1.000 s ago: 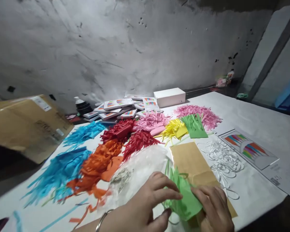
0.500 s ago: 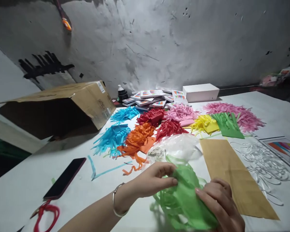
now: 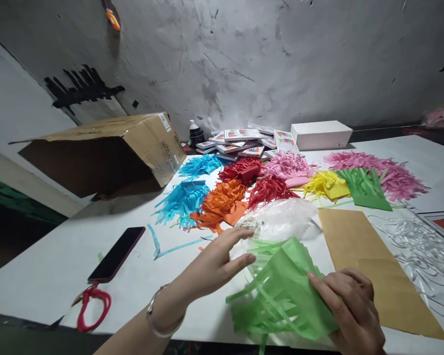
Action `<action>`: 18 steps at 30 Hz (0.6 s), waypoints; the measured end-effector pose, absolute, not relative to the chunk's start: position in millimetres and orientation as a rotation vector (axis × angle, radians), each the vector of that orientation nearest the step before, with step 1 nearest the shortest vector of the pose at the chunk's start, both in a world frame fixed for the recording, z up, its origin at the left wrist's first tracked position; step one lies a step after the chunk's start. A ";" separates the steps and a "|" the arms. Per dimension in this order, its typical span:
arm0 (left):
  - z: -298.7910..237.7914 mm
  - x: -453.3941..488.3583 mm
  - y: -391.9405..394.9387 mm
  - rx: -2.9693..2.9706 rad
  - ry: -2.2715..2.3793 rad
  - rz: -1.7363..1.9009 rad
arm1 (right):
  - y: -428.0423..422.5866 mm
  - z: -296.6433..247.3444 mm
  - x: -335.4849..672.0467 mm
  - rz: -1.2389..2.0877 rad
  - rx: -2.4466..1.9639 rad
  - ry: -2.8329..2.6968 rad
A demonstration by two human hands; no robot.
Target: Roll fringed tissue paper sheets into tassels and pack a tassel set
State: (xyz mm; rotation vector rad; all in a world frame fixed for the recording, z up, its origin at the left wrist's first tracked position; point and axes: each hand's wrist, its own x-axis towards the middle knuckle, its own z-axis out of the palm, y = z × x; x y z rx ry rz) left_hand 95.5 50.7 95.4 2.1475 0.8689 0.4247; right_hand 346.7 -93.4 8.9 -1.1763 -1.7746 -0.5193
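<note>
A person's left hand (image 3: 216,266) and right hand (image 3: 350,305), both bare. The left wrist (image 3: 170,306), near the front edge of the white table (image 3: 40,278), wears a single slim, rounded bangle (image 3: 149,313), silver-coloured and shiny, its fine detail too small to make out. The left forearm (image 3: 133,340) is uncovered.

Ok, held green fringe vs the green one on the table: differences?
Held green fringe is lighter; resting green fringe is darker. Held green fringe is in the right hand, strips splayed; resting green fringe lies beside yellow fringe. Both have strips running off an uncut part.
</note>
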 end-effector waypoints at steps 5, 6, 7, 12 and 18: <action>83.5 140.7 54.8 1.497 0.518 0.375 | -92.4 14.9 341.9 -0.517 -1.157 -1.814; 78.0 147.3 51.2 1.363 0.496 0.363 | -92.7 13.6 342.4 -0.507 -1.167 -1.792; 71.7 152.7 45.9 1.271 0.488 0.364 | -92.7 11.4 343.2 -0.504 -1.181 -1.757; 34.1 168.7 3.4 0.835 0.394 0.198 | -82.8 -5.3 346.1 -0.558 -1.289 -1.612; 10.0 182.5 -25.0 0.620 0.402 -0.119 | -86.2 -12.8 390.5 -0.658 -1.458 -1.603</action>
